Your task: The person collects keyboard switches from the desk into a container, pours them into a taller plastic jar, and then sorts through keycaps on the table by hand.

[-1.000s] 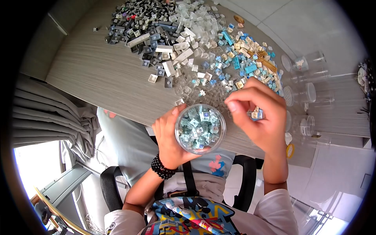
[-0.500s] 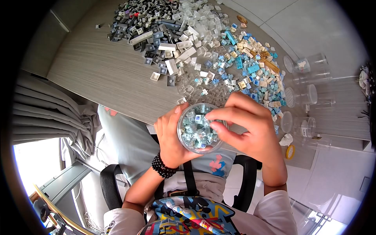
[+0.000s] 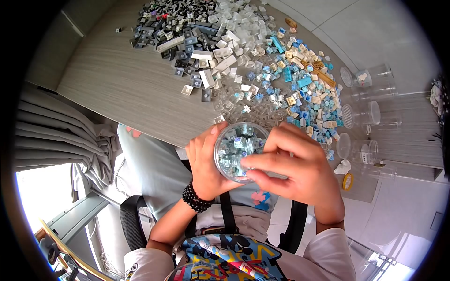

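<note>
From over the head, I can see the clear jar (image 3: 216, 161) held near the table's front edge, above the person's lap, its round mouth facing up. It's see-through, with a bright ring of rim, and well filled with small pieces (image 3: 228, 146), glassy and pale blue-green, a few showing violet-blue squares. They lie jumbled, turned every which way.

The left hand (image 3: 206, 157) has the jar gripped from the side, fingers wrapped about its wall. The right hand (image 3: 297, 164) reaches over the mouth, index finger and thumb close together at the pieces; whether they pinch one, I can't tell, as the fingertips are blurred.

Beyond, on the wood-grained table (image 3: 112, 89), spread dark keycaps (image 3: 176, 56), frosted white ones (image 3: 241, 23), and blue and cream bits (image 3: 304, 82).
</note>
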`<action>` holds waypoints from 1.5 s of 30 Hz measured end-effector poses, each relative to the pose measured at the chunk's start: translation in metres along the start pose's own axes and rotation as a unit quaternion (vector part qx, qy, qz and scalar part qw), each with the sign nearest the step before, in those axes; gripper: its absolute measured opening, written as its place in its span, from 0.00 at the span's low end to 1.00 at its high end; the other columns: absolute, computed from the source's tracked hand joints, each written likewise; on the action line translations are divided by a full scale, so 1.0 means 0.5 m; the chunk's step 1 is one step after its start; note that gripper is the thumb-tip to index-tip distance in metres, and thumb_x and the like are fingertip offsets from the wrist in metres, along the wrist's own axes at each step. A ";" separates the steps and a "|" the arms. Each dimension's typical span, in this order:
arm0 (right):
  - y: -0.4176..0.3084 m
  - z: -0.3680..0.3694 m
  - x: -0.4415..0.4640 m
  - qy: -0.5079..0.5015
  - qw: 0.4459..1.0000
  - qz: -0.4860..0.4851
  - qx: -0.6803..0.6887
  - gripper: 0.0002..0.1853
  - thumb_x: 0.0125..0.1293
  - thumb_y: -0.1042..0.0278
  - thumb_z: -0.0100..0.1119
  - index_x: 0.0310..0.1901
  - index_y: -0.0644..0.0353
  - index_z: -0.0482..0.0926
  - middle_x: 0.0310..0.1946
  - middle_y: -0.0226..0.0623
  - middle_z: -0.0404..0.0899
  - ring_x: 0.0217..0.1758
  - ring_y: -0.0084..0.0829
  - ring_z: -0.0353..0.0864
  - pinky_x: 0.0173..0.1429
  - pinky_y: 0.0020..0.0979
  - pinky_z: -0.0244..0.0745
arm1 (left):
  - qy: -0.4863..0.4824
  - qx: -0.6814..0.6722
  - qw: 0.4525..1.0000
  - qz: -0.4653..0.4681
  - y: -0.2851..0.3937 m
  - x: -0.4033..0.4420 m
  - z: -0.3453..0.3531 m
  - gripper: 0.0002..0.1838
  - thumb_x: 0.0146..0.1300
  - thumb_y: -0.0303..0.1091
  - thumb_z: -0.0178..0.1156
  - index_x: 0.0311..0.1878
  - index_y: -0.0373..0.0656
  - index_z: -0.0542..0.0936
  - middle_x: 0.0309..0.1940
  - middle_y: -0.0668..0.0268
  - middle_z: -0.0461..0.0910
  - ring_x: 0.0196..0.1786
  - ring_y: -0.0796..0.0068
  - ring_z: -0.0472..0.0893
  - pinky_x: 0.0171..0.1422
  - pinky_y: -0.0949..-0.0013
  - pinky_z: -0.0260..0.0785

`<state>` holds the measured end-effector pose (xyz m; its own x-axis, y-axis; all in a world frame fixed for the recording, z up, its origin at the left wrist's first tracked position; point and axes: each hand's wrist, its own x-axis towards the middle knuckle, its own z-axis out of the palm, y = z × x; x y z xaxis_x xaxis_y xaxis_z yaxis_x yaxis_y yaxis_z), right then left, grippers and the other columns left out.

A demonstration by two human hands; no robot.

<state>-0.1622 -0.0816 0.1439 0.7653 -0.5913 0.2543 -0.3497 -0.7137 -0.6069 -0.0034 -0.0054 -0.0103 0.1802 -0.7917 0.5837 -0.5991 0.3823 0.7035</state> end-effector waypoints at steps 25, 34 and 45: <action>0.269 -0.061 0.067 0.044 0.966 0.207 -0.149 0.12 0.61 0.69 0.71 0.44 0.60 0.82 0.25 0.29 0.67 0.28 0.25 0.68 0.36 0.31 0.66 | -0.018 -0.009 1.000 -0.011 0.000 -0.002 -0.006 0.67 0.40 0.65 0.80 0.78 0.40 0.57 0.65 0.54 0.77 0.60 0.55 0.75 0.63 0.54 0.58; 0.296 -0.055 0.071 -0.009 0.974 0.188 -0.125 0.13 0.59 0.73 0.71 0.47 0.59 0.84 0.25 0.29 0.67 0.29 0.25 0.68 0.36 0.31 0.67 | -0.013 -0.023 1.000 -0.015 -0.004 -0.007 0.000 0.68 0.42 0.68 0.78 0.79 0.42 0.54 0.64 0.52 0.77 0.59 0.55 0.75 0.63 0.54 0.58; 0.318 -0.052 0.081 0.034 0.967 0.202 -0.150 0.12 0.60 0.72 0.69 0.45 0.60 0.84 0.24 0.30 0.68 0.28 0.27 0.70 0.35 0.33 0.67 | -0.012 -0.013 1.000 -0.012 -0.004 -0.006 0.001 0.69 0.42 0.69 0.78 0.79 0.42 0.53 0.64 0.53 0.78 0.59 0.55 0.76 0.61 0.55 0.58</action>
<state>-0.2007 -0.2286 0.0773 0.4989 -0.8612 0.0972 -0.7624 -0.4894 -0.4234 -0.0029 -0.0042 -0.0137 0.1756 -0.8114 0.5575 -0.5736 0.3759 0.7278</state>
